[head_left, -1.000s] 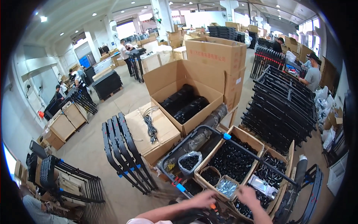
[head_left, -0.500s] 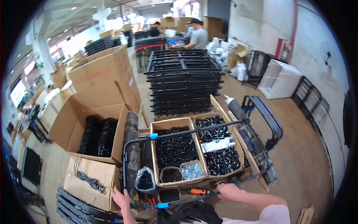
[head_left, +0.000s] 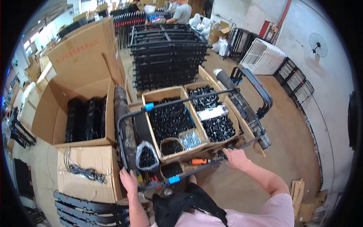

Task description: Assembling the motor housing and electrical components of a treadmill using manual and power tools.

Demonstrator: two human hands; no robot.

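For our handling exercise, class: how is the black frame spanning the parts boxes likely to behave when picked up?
The black frame is probably stiff: its far bar crosses the parts boxes without visible sag. It may be light for its size, being mostly open space inside. Lifted only at the near bar, by the right hand, it would likely tip.

Reach is widening across the black frame
No longer hovering together by the silver screws, the left hand is touching its near-left corner, the right hand holding its near edge.
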